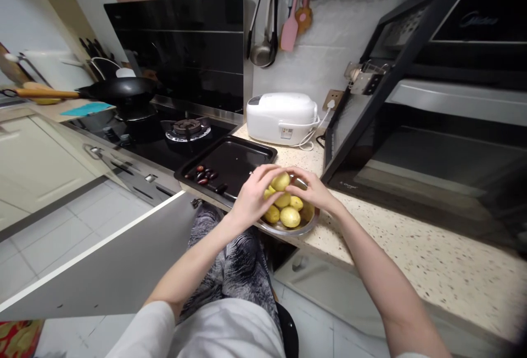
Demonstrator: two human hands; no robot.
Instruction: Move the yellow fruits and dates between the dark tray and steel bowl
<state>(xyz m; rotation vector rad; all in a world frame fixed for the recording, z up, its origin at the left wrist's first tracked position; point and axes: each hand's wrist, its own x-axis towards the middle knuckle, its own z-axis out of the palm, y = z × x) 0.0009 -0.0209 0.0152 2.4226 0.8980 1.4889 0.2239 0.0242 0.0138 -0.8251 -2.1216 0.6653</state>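
My left hand and my right hand come together around one yellow lemon, fingers curled on either side of it. It is held at the top of several other lemons, which lie in a shiny metal bowl on the counter. My fingers hide part of the pile and the bowl's far rim. Just left of the bowl, close to my left hand, is a black baking tray. Several small dark-red oval fruits lie at its left end.
A white rice cooker stands behind the tray, its cord beside it. On the right is a large dark oven. The gas hob with a black wok lies to the left. An open cabinet door juts out beside my legs.
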